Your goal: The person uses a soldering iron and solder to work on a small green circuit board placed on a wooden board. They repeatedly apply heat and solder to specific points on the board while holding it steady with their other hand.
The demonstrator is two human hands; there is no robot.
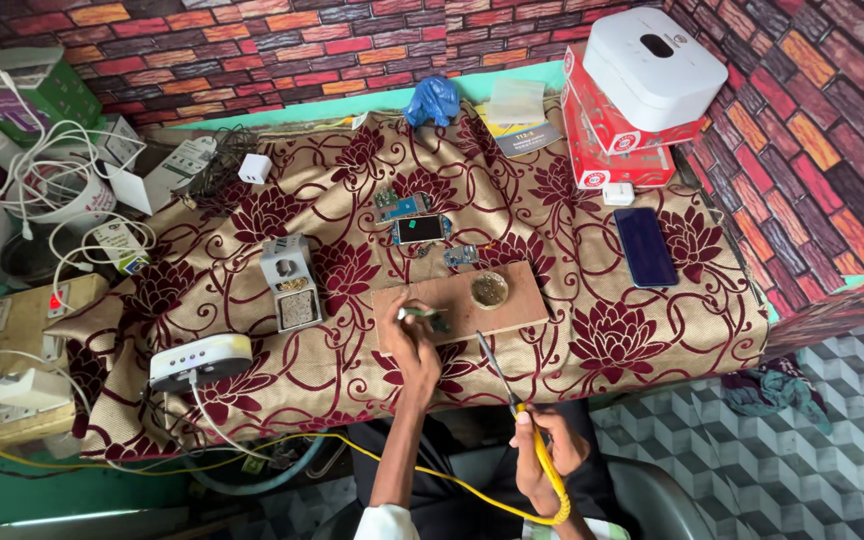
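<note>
My left hand (410, 340) rests on a wooden board (512, 305) at the table's near edge and pinches a small green circuit board (422, 316) against it. My right hand (544, 452) is below the table edge, closed around a soldering iron (500, 375) with a yellow handle, its tip pointing up toward the wooden board. A small round tin (489, 290) sits on the board to the right of the left hand. Behind the board lie a small phone with a dark screen (420, 229) and loose circuit parts (460, 257).
A floral cloth (612, 330) covers the table. A dark phone (644, 247) lies at right, near red boxes (602, 130) with a white device (652, 65) on top. An iron stand (292, 283), a white box (200, 361), chargers and white cables (62, 190) crowd the left.
</note>
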